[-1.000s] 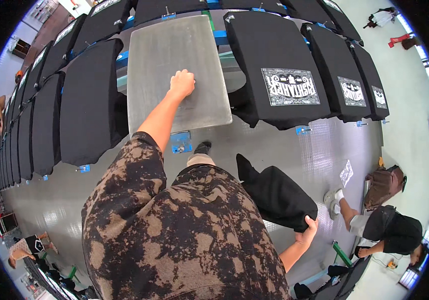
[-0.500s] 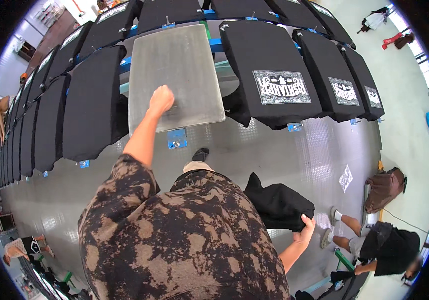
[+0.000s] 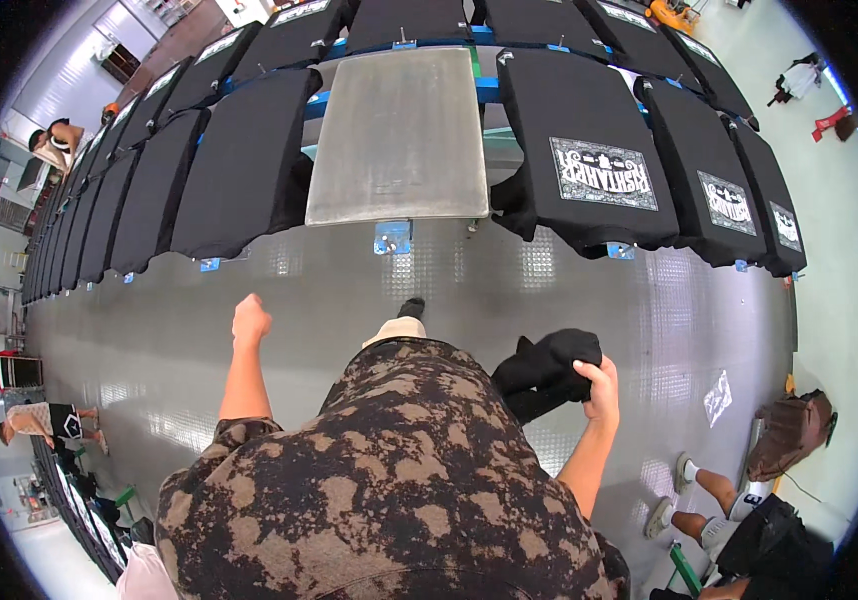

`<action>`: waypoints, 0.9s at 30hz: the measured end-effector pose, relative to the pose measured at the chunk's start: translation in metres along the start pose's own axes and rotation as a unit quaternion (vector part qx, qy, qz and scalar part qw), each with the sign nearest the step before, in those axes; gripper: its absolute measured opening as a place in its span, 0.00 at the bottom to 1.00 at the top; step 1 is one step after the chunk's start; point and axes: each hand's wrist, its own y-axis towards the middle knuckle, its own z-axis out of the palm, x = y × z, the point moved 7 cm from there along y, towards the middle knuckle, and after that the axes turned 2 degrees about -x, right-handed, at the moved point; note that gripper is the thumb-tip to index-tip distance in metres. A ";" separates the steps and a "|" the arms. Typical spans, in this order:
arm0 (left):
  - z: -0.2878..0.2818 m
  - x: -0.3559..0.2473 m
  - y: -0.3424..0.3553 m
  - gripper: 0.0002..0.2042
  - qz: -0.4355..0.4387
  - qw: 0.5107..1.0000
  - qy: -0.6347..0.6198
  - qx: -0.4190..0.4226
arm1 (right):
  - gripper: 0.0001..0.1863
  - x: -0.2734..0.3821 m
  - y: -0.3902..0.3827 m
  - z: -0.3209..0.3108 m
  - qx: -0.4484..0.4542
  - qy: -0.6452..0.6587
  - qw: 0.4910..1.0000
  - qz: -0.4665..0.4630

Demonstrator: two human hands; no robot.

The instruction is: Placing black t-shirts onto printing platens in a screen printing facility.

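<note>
While the right hand clamps a bunched black cloth to the right of the wearer's patterned top, the left hand hangs above the floor on the left, its fingers curled together and touching nothing around it; no object shows in it, though its palm is hidden. The right fingers are closed on the far right edge of the black cloth, so that the rest folds and droops leftward; holding it out to the side probably lifts it clear of the floor. Farther off, a grey board lies between a plain shirt on its left and a printed shirt on its right, well apart from both hands. Its flat form and the blue bracket at its near edge suggest a firm, fixed support. Both shirts are spread out flat, presumably so that their fronts, including the white print, lie smooth. At the far right of the floor, a clear wrapper rests near a brown bag.
</note>
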 end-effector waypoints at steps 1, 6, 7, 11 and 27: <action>-0.004 -0.012 0.001 0.12 0.012 1.000 -0.004 -0.007 | 0.15 -0.001 0.003 0.003 -0.004 -0.004 1.000 0.011; -0.030 -0.111 0.022 0.10 0.074 0.990 -0.114 -0.046 | 0.16 -0.003 0.002 0.008 -0.004 0.003 1.000 -0.002; -0.037 -0.134 0.026 0.10 0.108 0.983 -0.137 -0.057 | 0.17 -0.003 -0.001 0.009 -0.006 0.007 1.000 -0.003; -0.047 -0.221 0.048 0.08 0.220 0.955 -0.184 -0.076 | 0.18 -0.006 -0.008 -0.001 -0.034 0.019 0.999 -0.005; 0.031 -0.458 0.155 0.31 0.366 0.930 -0.029 0.021 | 0.21 -0.017 -0.106 -0.011 -0.308 0.121 0.943 -0.041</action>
